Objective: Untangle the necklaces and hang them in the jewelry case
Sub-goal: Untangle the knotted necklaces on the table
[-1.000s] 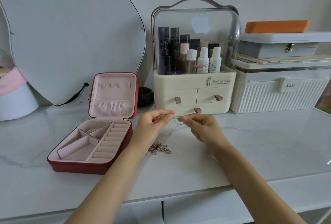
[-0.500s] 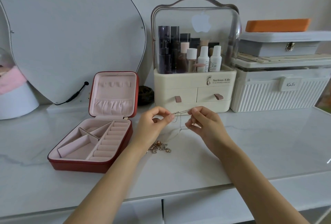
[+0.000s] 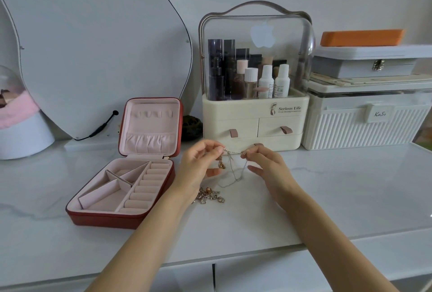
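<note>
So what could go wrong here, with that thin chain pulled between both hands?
The left hand and right hand pinch a thin silver chain stretched taut between them; a hard pull might snap it or tighten a knot. Its hanging loop dangles just above the pile of gold necklaces on the countertop and could catch there again.

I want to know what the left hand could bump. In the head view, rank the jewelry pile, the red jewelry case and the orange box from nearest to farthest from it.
From the left hand:
1. Jewelry pile, on the counter just below the hand.
2. Red jewelry case, open, to its left.
3. Orange box, far right, atop the stacked boxes.
</note>
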